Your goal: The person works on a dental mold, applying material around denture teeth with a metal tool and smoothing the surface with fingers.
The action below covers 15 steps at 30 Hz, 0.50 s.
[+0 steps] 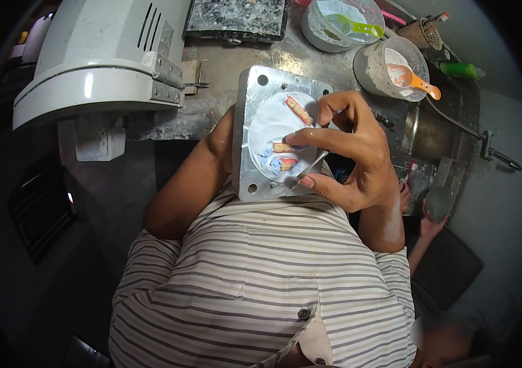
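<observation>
My left hand (224,141), fingers hidden behind a square metal flask (248,187), holds it from the left over my lap. A round bed of white plaster (262,122) fills it, with a pink-and-tooth-coloured strip (299,110) near the top and two shorter pieces (283,148) lower down amid bluish crumbs. My right hand (350,150) is curled over the flask's right side, gripping a thin metal tool (313,167); one fingertip rests at the plaster beside the middle piece.
A white machine (89,86) stands left, a speckled black-framed block (233,18) behind. Powder bowls with green (359,27) and orange spoons (417,83), a basket (420,34), and a sink with faucet (433,122) are right. Another person's hand (433,224) holds a grey-green object at lower right.
</observation>
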Tool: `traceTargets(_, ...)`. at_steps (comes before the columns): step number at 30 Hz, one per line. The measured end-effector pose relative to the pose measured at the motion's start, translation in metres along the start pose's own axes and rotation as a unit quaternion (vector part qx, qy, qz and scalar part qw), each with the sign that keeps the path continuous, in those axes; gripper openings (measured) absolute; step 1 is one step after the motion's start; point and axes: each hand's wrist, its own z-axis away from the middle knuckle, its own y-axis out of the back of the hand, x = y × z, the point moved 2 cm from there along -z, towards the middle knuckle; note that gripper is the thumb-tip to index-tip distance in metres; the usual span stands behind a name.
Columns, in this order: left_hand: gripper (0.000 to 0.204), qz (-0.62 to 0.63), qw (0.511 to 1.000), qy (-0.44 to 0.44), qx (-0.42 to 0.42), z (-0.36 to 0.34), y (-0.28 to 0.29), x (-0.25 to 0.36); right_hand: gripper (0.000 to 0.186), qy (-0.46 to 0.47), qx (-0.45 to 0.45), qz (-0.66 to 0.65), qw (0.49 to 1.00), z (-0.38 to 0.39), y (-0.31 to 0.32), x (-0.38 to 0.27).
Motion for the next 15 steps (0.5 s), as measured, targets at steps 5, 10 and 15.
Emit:
traceTargets(5,0.077,-0.018,0.998,-0.015,0.060,0.0023,0.0000,0.0012,0.040,-0.001,0.001,0.007,1.000,0.0001,-0.0012,0.0008)
traceTargets(10,0.076,-0.049,0.997,-0.029,0.058,0.0049,-0.0012,0.0012,0.040,-0.019,-0.004,0.031,0.999,0.0024,-0.0008,-0.0012)
traceTargets(15,0.073,-0.067,0.995,-0.033,0.060,0.0063,0.0024,0.0062,0.041,-0.026,0.028,0.034,0.999,0.0063,-0.0024,-0.0010)
